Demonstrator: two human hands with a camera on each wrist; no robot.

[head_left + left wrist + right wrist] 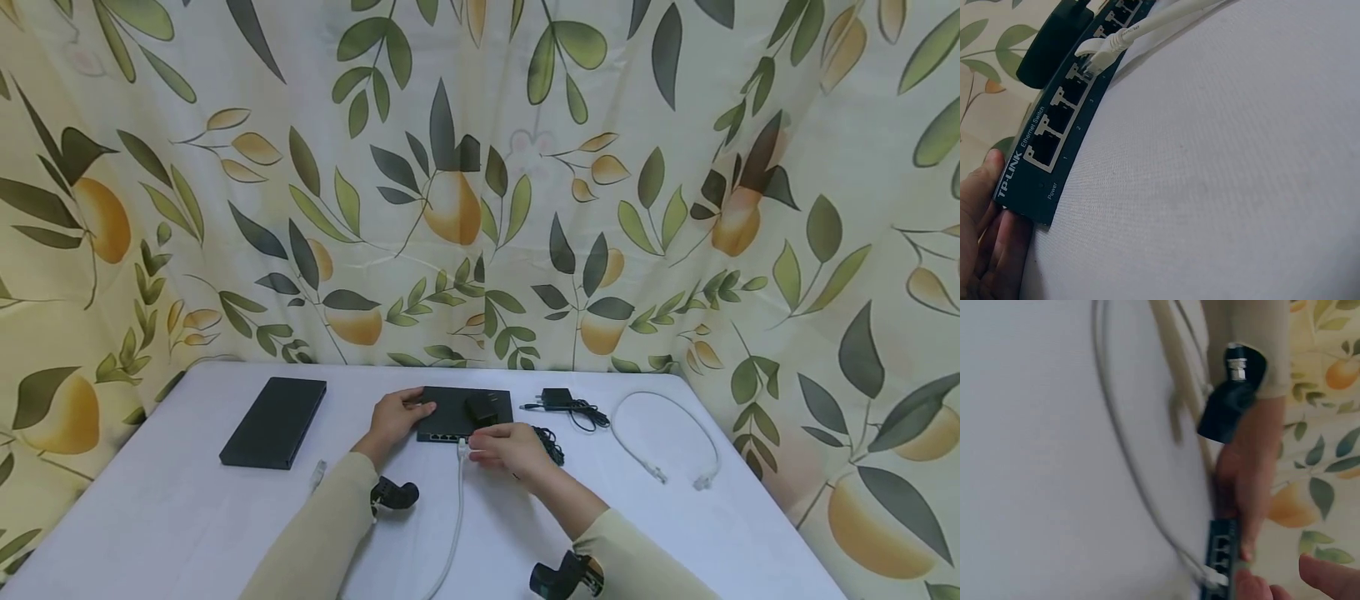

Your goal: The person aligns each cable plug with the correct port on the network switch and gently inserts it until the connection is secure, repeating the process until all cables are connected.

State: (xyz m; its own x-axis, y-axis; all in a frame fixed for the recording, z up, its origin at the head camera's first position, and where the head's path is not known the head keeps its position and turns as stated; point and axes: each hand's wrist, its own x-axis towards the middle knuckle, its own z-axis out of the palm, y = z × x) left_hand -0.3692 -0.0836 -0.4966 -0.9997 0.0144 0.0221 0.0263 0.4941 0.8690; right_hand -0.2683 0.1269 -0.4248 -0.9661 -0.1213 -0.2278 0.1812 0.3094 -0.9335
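Note:
A black TP-LINK Ethernet switch [450, 407] lies at the table's back middle, its row of ports facing the person. My left hand [393, 423] grips its left end, thumb on top. The white network cable's plug [1102, 57] is at the port row near the label 3, part of its clear tip showing outside. Its cable [458, 517] runs toward the person. Beside that plug is my right hand [513, 450], fingers apart in the right wrist view; the left wrist view shows none of them on the plug. A black block [482, 408], like a power adapter, sits on the switch.
Left of the switch lies a flat black box [274, 422]. To the right are a black power adapter [557, 398] with a bundled cord, a dark cord coil [551, 446] and a looped white network cable [712, 433]. A clear plug [318, 475] shows by the left sleeve.

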